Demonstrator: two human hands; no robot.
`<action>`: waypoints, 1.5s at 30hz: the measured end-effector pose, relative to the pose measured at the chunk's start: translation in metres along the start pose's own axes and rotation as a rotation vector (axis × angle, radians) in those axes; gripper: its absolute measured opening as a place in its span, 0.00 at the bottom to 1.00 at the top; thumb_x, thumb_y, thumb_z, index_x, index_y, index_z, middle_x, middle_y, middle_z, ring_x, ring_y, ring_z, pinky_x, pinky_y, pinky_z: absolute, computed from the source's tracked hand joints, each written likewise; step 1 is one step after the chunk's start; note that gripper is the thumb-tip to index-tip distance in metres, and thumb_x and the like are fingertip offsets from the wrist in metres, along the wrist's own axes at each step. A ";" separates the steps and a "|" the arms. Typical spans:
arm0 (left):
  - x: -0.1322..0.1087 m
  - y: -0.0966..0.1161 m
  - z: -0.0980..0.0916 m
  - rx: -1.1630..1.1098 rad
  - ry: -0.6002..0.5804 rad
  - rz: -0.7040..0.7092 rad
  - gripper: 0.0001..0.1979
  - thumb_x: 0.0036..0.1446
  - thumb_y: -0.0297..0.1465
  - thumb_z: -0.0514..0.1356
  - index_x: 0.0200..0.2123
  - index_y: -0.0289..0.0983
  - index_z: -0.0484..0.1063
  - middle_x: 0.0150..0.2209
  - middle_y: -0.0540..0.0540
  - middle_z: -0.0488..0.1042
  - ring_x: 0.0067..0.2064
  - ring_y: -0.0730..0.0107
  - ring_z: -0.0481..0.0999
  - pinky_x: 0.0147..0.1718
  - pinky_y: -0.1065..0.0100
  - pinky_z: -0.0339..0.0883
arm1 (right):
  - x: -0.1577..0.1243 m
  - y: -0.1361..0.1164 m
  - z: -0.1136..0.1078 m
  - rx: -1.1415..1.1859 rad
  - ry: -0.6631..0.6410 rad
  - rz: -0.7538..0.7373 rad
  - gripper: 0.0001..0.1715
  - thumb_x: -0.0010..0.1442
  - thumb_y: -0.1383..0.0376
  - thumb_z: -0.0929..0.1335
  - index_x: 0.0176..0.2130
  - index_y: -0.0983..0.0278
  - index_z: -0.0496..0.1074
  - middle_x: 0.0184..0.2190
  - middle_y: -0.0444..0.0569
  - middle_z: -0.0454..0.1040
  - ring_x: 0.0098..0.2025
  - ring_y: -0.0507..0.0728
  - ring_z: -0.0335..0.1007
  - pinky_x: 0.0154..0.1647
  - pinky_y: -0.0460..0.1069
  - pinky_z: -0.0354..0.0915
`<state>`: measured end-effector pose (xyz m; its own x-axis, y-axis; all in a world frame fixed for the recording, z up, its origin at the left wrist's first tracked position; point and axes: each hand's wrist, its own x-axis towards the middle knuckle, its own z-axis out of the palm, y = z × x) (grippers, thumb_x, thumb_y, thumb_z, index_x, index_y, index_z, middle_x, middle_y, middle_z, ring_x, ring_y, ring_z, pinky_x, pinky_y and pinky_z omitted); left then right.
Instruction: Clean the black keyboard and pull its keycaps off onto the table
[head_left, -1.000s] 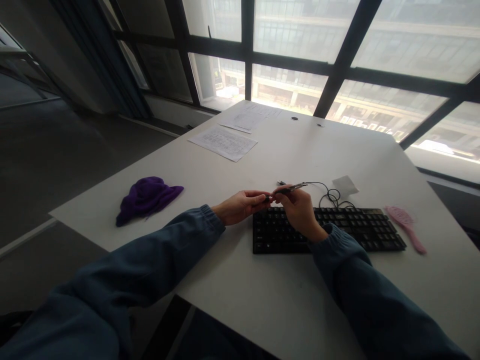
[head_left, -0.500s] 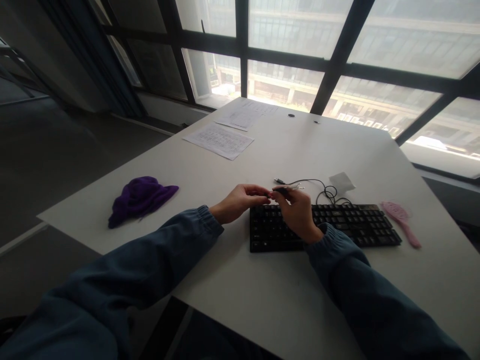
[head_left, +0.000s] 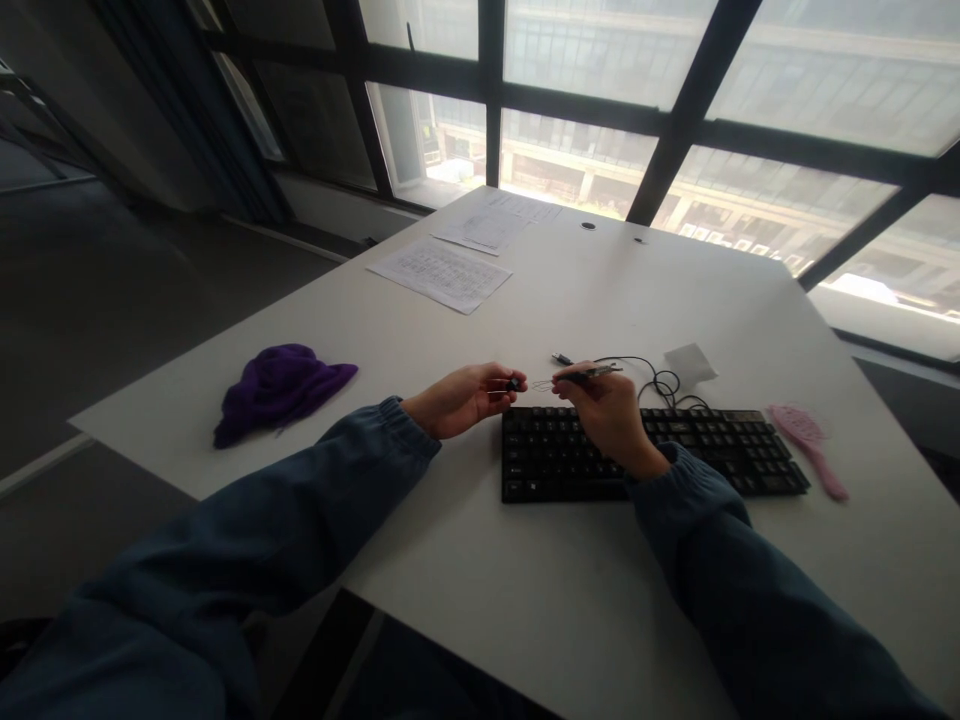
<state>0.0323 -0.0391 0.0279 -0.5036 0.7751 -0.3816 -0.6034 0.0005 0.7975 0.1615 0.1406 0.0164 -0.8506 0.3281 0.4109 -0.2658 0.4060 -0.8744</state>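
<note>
Between the fingertips of my left hand is a small black keycap, held just above the upper left corner of a black keyboard. My right hand is closed around the dark handle of a keycap puller. Thin wire loops on the puller point left toward the keycap, with a small gap between them. Its metal end sticks out to the right past my fingers. My right hand hovers over the keyboard and hides some of its keys.
A black USB cable curls behind the keyboard beside a white paper square. Right of the keyboard lies a pink hairbrush. A purple cloth rests on the left, and printed sheets lie farther back on the white table.
My hands, close together before, have drawn apart: the left a little leftward with the keycap, the right rightward with the puller. The keycap and wire loops now show clearly.
</note>
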 end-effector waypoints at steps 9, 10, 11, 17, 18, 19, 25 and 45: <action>0.008 -0.015 -0.008 0.340 0.053 0.113 0.07 0.56 0.31 0.62 0.31 0.33 0.70 0.24 0.52 0.63 0.22 0.81 0.56 0.20 0.76 0.47 | 0.006 0.001 -0.010 -0.240 -0.228 -0.093 0.06 0.61 0.66 0.70 0.35 0.63 0.79 0.33 0.49 0.79 0.35 0.55 0.72 0.36 0.50 0.68; 0.009 -0.017 -0.009 0.415 0.056 0.152 0.07 0.56 0.32 0.61 0.32 0.33 0.71 0.22 0.53 0.62 0.21 0.80 0.55 0.20 0.75 0.46 | 0.006 0.000 -0.010 -0.250 -0.237 -0.096 0.06 0.61 0.65 0.70 0.34 0.62 0.79 0.33 0.49 0.79 0.35 0.55 0.72 0.36 0.50 0.68; 0.009 -0.018 -0.010 0.504 0.059 0.203 0.07 0.57 0.32 0.60 0.34 0.33 0.72 0.22 0.54 0.61 0.21 0.79 0.55 0.21 0.74 0.47 | 0.007 0.000 -0.009 -0.257 -0.241 -0.098 0.07 0.61 0.66 0.69 0.34 0.62 0.79 0.33 0.49 0.79 0.35 0.55 0.72 0.36 0.50 0.68; 0.006 -0.021 -0.012 0.997 0.020 0.543 0.13 0.59 0.36 0.60 0.40 0.34 0.80 0.25 0.51 0.70 0.28 0.73 0.63 0.30 0.70 0.57 | 0.007 -0.002 -0.007 -0.270 -0.256 -0.122 0.07 0.61 0.68 0.69 0.36 0.62 0.80 0.34 0.49 0.79 0.36 0.56 0.73 0.39 0.51 0.69; 0.006 -0.022 -0.012 1.022 0.008 0.548 0.14 0.59 0.37 0.60 0.41 0.34 0.81 0.24 0.51 0.69 0.27 0.73 0.63 0.29 0.70 0.57 | 0.007 -0.002 -0.007 -0.271 -0.260 -0.124 0.07 0.61 0.68 0.69 0.36 0.62 0.80 0.34 0.49 0.79 0.36 0.57 0.73 0.39 0.51 0.69; 0.006 -0.023 -0.012 1.037 -0.002 0.545 0.15 0.59 0.37 0.61 0.42 0.34 0.81 0.23 0.52 0.68 0.26 0.74 0.62 0.29 0.70 0.56 | 0.007 -0.002 -0.006 -0.274 -0.262 -0.124 0.08 0.61 0.68 0.69 0.36 0.62 0.80 0.34 0.49 0.79 0.36 0.57 0.73 0.39 0.51 0.69; 0.011 -0.029 -0.013 1.069 -0.032 0.611 0.14 0.58 0.38 0.63 0.39 0.35 0.83 0.27 0.48 0.74 0.29 0.72 0.67 0.31 0.70 0.58 | 0.013 -0.001 -0.004 -0.334 -0.284 -0.071 0.06 0.59 0.70 0.70 0.32 0.62 0.79 0.31 0.48 0.79 0.33 0.56 0.72 0.36 0.51 0.67; 0.056 -0.002 -0.039 1.220 0.092 0.726 0.08 0.58 0.26 0.60 0.41 0.35 0.76 0.41 0.42 0.75 0.43 0.61 0.73 0.47 0.63 0.65 | 0.018 0.001 -0.006 -0.238 -0.321 0.027 0.07 0.59 0.67 0.69 0.37 0.63 0.79 0.31 0.48 0.80 0.34 0.56 0.75 0.38 0.51 0.69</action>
<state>-0.0191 -0.0202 -0.0132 -0.5320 0.7958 0.2892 0.6808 0.1990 0.7049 0.1491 0.1515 0.0246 -0.9644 0.0739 0.2540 -0.1606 0.5995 -0.7841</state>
